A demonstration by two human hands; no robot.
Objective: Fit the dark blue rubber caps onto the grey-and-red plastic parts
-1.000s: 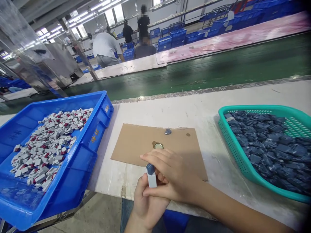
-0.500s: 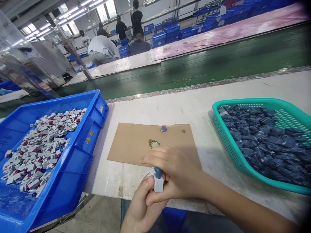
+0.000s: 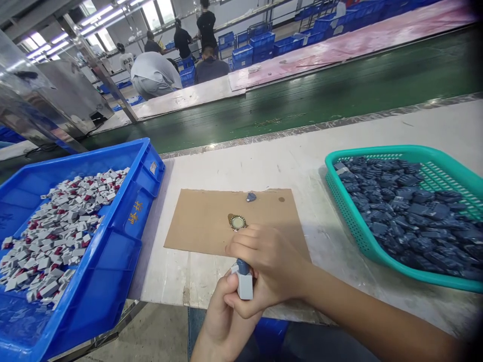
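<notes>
Close to the table's front edge, my left hand (image 3: pixel 226 314) grips a small light grey plastic block (image 3: pixel 245 287), with the thumb along its left side. A dark blue piece (image 3: pixel 242 267) sits against the block's far end. My right hand (image 3: pixel 269 264) is closed over both from the right, its thumb by the block and its fingers curled above the blue piece. Its palm hides how the two parts meet. Just beyond my fingers, a round metal-rimmed disc (image 3: pixel 238 222) lies on the cardboard sheet (image 3: pixel 199 221). Farther up the sheet is a loose dark blue piece (image 3: pixel 251 197).
At left, a blue crate (image 3: pixel 124 236) holds many grey and dark red parts. A green basket (image 3: pixel 341 211) of dark blue pieces stands at right. Behind the white table (image 3: pixel 264 168) runs a green conveyor belt (image 3: pixel 302 103). Several people are in the background.
My right fingers have curled in lower over the blue piece, uncovering more of the round disc. The grey block stays between both hands. The whole view has shifted slightly.
</notes>
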